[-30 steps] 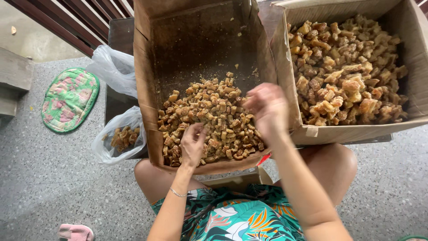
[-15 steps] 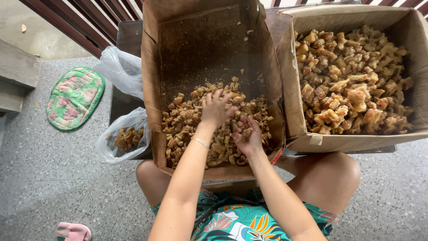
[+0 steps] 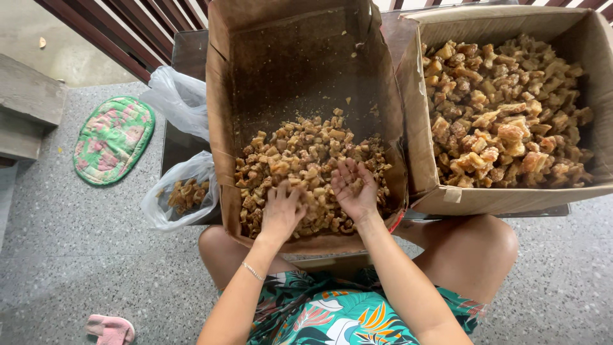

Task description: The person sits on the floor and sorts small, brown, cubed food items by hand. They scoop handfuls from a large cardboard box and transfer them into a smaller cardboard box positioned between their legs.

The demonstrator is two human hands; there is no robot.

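Your right hand lies palm up in the near box, fingers loosely spread and slightly cupped, with nothing clearly pinched in it; a few crumbs may rest on the palm, but that is too small to tell. Your left hand rests palm down just beside it, fingers splayed over the golden-brown fried chunks, pressing or raking into them rather than closing on any one piece. Both hands touch the pile at its near edge, so the chunks lie directly under and around your fingers and stretch away from you toward the middle of the box.

That near cardboard box is only part filled: its far half shows bare, grease-darkened cardboard with a few stray bits. To your right, touching it, the second cardboard box is heaped with larger, paler chunks across its whole floor. To your left, a clear plastic bag holds just a small clump of pieces, and another plastic bag behind it looks empty.

Judging by this, the work seems at an early to middle stage: little has gone into the bag, and most of the pile before you remains to be gone through.
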